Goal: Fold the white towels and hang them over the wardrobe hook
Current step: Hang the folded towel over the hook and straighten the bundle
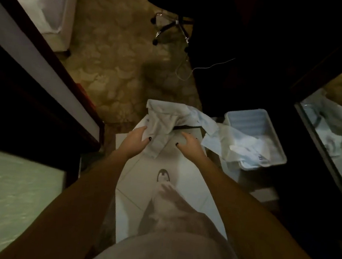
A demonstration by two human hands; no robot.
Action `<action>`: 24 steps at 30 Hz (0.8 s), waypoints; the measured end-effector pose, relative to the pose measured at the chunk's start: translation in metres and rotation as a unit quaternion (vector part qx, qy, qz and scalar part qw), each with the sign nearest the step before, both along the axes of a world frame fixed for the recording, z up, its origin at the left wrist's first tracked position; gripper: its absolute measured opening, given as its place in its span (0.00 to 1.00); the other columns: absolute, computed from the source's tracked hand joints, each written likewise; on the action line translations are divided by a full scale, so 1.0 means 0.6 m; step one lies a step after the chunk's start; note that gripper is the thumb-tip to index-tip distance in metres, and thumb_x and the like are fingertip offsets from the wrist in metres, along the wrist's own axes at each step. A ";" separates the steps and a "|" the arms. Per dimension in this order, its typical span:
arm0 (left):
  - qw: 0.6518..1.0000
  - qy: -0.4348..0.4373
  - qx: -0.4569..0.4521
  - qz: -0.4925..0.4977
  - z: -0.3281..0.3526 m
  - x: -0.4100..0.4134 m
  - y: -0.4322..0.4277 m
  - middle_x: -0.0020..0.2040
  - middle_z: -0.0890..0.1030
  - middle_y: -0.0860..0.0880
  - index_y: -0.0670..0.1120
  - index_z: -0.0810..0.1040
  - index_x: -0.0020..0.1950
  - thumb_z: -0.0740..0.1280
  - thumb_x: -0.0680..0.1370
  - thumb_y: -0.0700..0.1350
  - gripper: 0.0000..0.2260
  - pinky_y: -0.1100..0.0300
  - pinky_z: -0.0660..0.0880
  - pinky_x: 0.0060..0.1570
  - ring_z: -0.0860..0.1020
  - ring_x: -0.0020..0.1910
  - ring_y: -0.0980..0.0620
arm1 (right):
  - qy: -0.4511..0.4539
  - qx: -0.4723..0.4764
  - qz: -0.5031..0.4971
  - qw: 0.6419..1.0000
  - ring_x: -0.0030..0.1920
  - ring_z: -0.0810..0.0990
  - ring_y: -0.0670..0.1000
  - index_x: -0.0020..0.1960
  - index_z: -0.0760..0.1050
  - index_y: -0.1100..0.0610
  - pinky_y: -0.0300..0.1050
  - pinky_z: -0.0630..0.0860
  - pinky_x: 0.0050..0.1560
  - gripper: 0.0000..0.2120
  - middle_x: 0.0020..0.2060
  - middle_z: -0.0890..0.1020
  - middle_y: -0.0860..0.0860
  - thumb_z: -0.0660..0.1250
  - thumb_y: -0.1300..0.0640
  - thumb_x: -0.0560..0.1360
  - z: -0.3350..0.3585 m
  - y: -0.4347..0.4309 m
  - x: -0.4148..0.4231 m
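While our left hand (136, 141) grips the white towel (162, 118) with the thumb laid over the cloth, our right hand (190, 144) is loosely open just beside its near right edge. We cannot tell if the fingertips touch it. The towel is bunched and held in the air over the pale floor (184, 172), a little to the left of the bin (250, 121), where the other towels (245, 151) lie crumpled and spill over the near rim. We think the main danger is that one hand alone carries the whole cloth. If the right hand does not find a true corner, the fold will come out crooked, and an uneven bundle may slip off a hook. The far right part of the towel reaches toward the cloth at the bin, and we cannot say where one piece ends, so a pull could drag a second towel out. The low end may also brush the floor if we lower our arms. The wardrobe hook is not in view, and a cable (209, 65) and a chair base (172, 27) lie on the carpet farther away, where a foot could catch.
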State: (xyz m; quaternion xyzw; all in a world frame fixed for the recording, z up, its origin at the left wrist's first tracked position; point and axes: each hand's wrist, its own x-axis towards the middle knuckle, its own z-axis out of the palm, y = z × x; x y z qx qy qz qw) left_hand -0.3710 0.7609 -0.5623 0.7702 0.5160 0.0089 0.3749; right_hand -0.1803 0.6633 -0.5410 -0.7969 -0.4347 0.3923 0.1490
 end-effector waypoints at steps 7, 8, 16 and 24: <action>0.997 0.000 -0.055 0.059 -0.098 0.029 0.183 0.72 0.67 0.44 0.43 0.63 0.74 0.60 0.81 0.50 0.23 0.50 0.64 0.68 0.65 0.71 0.43 | 0.021 -0.058 0.034 0.998 0.64 0.73 0.60 0.70 0.70 0.52 0.59 0.73 0.62 0.38 0.65 0.76 0.55 0.56 0.37 0.64 -0.208 0.238 0.058; 0.996 0.005 -0.063 0.061 -0.127 0.029 0.196 0.72 0.67 0.44 0.44 0.63 0.74 0.60 0.81 0.50 0.23 0.50 0.63 0.68 0.65 0.71 0.43 | 0.020 -0.067 0.035 0.997 0.64 0.73 0.61 0.70 0.70 0.52 0.59 0.73 0.62 0.37 0.65 0.76 0.55 0.57 0.37 0.65 -0.227 0.259 0.056; 0.989 0.057 -0.124 0.050 -0.454 0.022 0.307 0.72 0.67 0.42 0.44 0.62 0.74 0.60 0.81 0.49 0.23 0.50 0.64 0.67 0.64 0.70 0.42 | 0.032 -0.104 0.063 0.992 0.69 0.69 0.61 0.73 0.66 0.60 0.56 0.66 0.69 0.28 0.70 0.70 0.60 0.68 0.55 0.76 -0.469 0.409 0.002; 0.985 0.128 -0.116 -0.016 -0.863 -0.012 0.398 0.72 0.67 0.42 0.45 0.62 0.74 0.59 0.81 0.50 0.23 0.48 0.65 0.66 0.64 0.69 0.42 | 0.054 -0.165 0.075 0.982 0.66 0.73 0.61 0.73 0.67 0.57 0.55 0.70 0.66 0.27 0.66 0.75 0.59 0.67 0.50 0.76 -0.886 0.476 -0.072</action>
